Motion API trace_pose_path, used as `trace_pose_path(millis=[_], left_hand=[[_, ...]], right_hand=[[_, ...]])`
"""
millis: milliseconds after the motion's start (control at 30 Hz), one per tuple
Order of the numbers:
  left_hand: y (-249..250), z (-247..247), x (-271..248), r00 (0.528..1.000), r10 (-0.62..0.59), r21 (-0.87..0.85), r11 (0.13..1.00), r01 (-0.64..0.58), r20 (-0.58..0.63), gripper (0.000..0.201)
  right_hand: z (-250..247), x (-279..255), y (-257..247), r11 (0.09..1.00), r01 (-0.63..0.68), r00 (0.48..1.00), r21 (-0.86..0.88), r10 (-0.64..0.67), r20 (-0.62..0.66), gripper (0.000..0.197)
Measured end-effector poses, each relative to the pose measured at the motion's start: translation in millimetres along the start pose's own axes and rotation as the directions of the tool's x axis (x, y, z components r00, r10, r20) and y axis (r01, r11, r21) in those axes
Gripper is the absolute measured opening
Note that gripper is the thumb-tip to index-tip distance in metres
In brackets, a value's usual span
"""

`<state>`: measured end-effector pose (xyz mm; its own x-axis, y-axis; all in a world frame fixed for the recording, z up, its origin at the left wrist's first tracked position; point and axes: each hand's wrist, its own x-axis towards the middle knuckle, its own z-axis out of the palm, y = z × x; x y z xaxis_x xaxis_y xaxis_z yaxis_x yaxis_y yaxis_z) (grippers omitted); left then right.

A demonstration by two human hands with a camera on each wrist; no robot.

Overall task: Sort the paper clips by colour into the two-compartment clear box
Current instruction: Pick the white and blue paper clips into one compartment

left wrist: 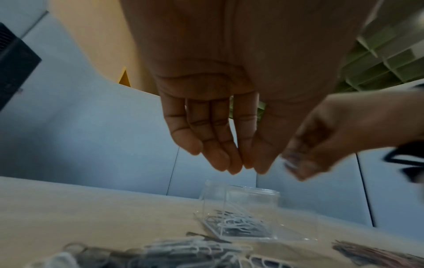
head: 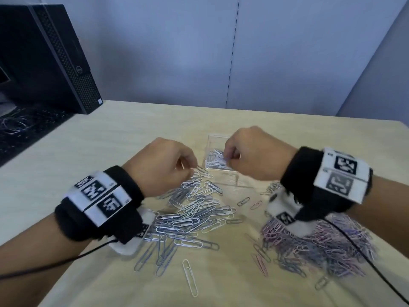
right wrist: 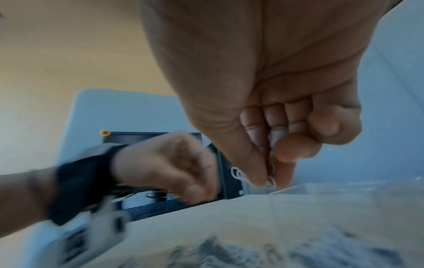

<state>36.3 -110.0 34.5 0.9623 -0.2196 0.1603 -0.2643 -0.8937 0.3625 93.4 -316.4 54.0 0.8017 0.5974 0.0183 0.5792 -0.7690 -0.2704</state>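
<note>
The clear two-compartment box (head: 230, 187) stands mid-table; its far compartment holds silver and white clips (head: 215, 159), also seen low in the left wrist view as the box (left wrist: 252, 199). My right hand (head: 228, 157) hovers over that compartment, thumb and forefinger pinching a few pale paper clips (right wrist: 271, 181). Just left of the box, my left hand (head: 192, 167) hangs above the big silver-white clip pile (head: 194, 209). Its fingers (left wrist: 220, 159) are nearly straight with the tips together, and nothing shows between them. A pile of small pink, purple and grey clips (head: 321, 247) lies at the right.
A black computer tower (head: 51, 56) and tangled cables (head: 15, 127) sit at the back left, beyond the table's left edge. Loose clips (head: 190, 278) are scattered toward the front. Black wrist-camera cables (head: 55, 262) trail over the table from both arms.
</note>
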Motion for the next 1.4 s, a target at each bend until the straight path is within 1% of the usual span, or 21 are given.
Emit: trace_pose_path(millis=[67,133,200,333,433,533,600,700,800,900,967,1067,1167,1233,1333,1400], left_hand=[[1.2,-0.8,-18.6,1.000,-0.008,-0.026,1.000,0.008,0.021,0.008],[2.9,1.2,-36.3,0.998,-0.005,-0.054,0.998,0.009,0.068,0.007],[5.3,4.7,-52.8,0.991,0.003,-0.067,0.998,0.007,0.137,0.008],[12.7,9.1,-79.9,0.964,0.032,-0.043,0.999,-0.022,0.262,0.012],[20.4,9.1,-93.6,0.935,0.089,-0.016,0.996,-0.088,0.343,0.021],[29.5,11.2,-103.9,0.885,0.162,-0.015,0.985,-0.173,0.436,0.024],[34.2,15.3,-109.5,0.862,0.195,-0.004,0.976,-0.219,0.468,0.028],[33.7,22.8,-115.1,0.855,0.234,-0.003,0.965,-0.262,0.463,0.030],[30.8,24.1,-116.9,0.850,0.192,0.094,0.958,-0.271,0.491,0.021],[26.9,27.6,-120.9,0.869,0.215,0.121,0.947,-0.297,0.446,0.012],[28.2,27.3,-122.7,0.875,0.224,0.145,0.939,-0.312,0.428,0.010],[25.1,26.9,-125.1,0.896,0.218,0.156,0.942,-0.297,0.386,0.007],[18.8,24.1,-127.7,0.916,0.180,0.151,0.957,-0.247,0.358,0.005],[16.7,18.0,-126.8,0.936,0.136,0.123,0.975,-0.184,0.323,0.006],[8.4,7.1,-124.8,0.970,0.070,0.102,0.990,-0.095,0.231,0.016],[3.4,-1.6,-123.6,0.986,0.040,0.094,0.994,-0.055,0.159,0.008]], right_hand=[[-4.3,22.1,11.2,0.999,-0.048,0.997,0.007,0.049,-0.057,0.014],[-2.5,42.7,21.4,0.996,-0.086,0.994,-0.009,0.085,-0.073,0.011],[2.6,57.9,28.4,0.993,-0.117,0.992,-0.032,0.115,-0.052,0.009],[12.1,72.0,31.0,0.987,-0.154,0.988,-0.040,0.155,0.014,0.013],[15.8,74.4,30.3,0.985,-0.162,0.985,-0.051,0.165,0.044,0.020],[17.1,67.1,29.1,0.989,-0.138,0.989,-0.059,0.140,0.040,0.019],[16.8,54.9,25.1,0.992,-0.109,0.994,-0.063,0.110,0.012,0.020],[17.3,30.1,11.1,0.995,-0.032,0.999,-0.093,0.032,-0.007,0.019],[20.6,2.7,-8.5,0.994,0.055,0.998,-0.091,-0.053,0.030,0.016],[27.5,-23.4,-25.8,0.987,0.142,0.985,-0.070,-0.134,0.106,0.017],[33.9,-37.8,-34.7,0.986,0.166,0.973,-0.035,-0.158,0.169,0.017],[44.7,-52.5,-44.4,0.982,0.187,0.952,-0.006,-0.180,0.249,0.016],[55.5,-59.7,-49.6,0.976,0.215,0.936,-0.030,-0.197,0.293,0.018],[61.5,-62.7,-50.2,0.977,0.212,0.935,-0.035,-0.192,0.298,0.017],[67.6,-65.5,-51.3,0.980,0.200,0.933,-0.001,-0.190,0.307,0.010],[68.8,-65.4,-52.1,0.981,0.191,0.936,0.029,-0.190,0.297,0.009]])
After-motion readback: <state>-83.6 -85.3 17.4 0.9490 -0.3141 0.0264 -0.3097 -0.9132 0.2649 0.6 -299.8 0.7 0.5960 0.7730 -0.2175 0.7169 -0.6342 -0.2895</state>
